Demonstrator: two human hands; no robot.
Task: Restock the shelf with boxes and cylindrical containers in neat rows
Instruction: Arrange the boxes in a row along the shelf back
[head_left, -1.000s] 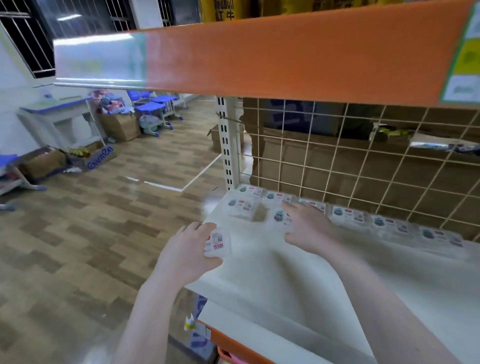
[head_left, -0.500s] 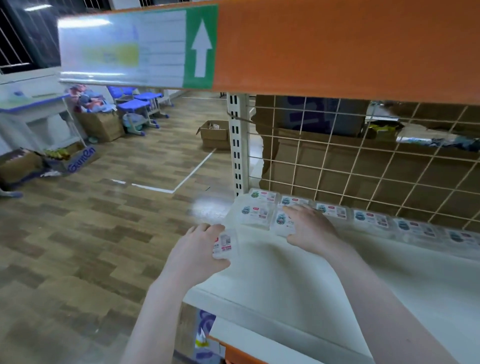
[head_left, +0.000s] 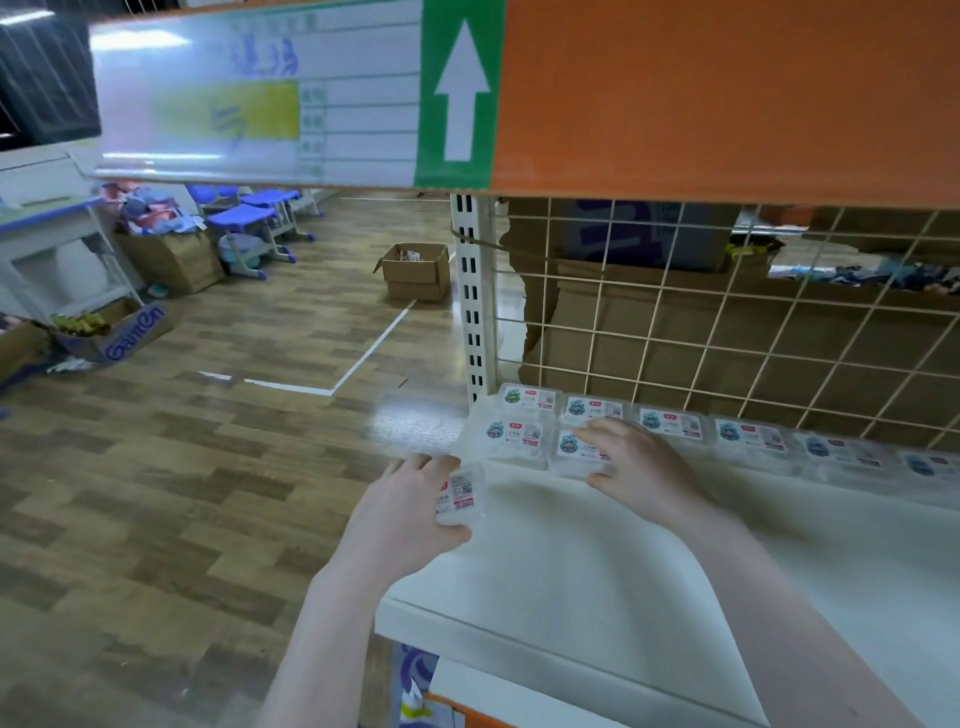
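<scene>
Your left hand (head_left: 410, 512) is gripping a small clear box (head_left: 461, 493) with a white and red label, holding it tilted at the shelf's (head_left: 597, 582) left edge, centre of the frame. Your right hand (head_left: 639, 467) is resting on a second box (head_left: 571, 452) in the front row, just beside another (head_left: 511, 434) to its left. Behind them, a back row (head_left: 670, 422) of matching flat boxes is running rightward along the wire grid.

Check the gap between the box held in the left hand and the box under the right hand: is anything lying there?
Nothing: in the head view, only bare white shelf separates the held box from the box under the right hand.
</scene>
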